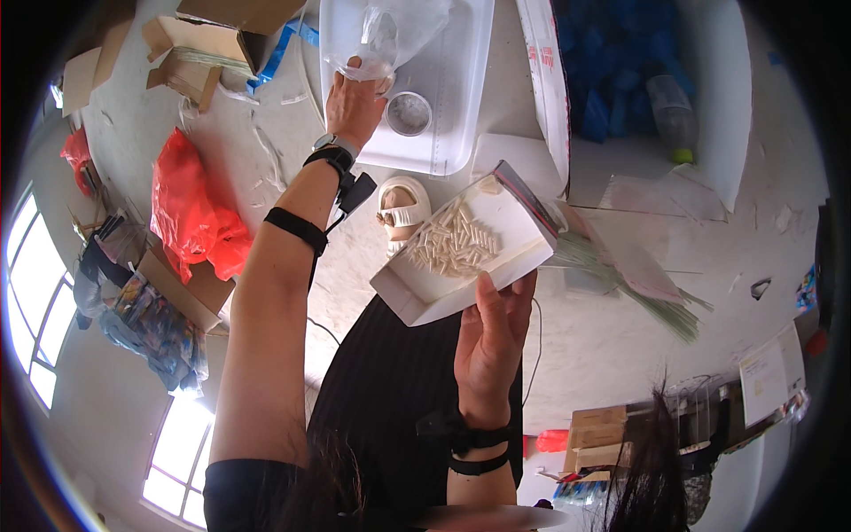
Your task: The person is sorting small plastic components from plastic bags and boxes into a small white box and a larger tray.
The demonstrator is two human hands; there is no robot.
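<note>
My right hand (493, 337) holds a white open box (461, 253) from below; several small pale capsule-shaped pieces (454, 241) lie loose inside it. My left hand (353, 105) reaches forward to the rim of a white plastic tub (452, 80) and grips a clear plastic bag (386, 40) that hangs into the tub. A small round clear cup (409, 113) sits in the tub just right of that hand. Black straps circle both of my wrists.
A red plastic bag (191, 208) and cardboard boxes (222, 35) lie on the concrete floor at left. A white sandal (403, 208) shows below the tub. Blue items (620, 53) fill a white container at upper right, green stalks (638, 284) beside it.
</note>
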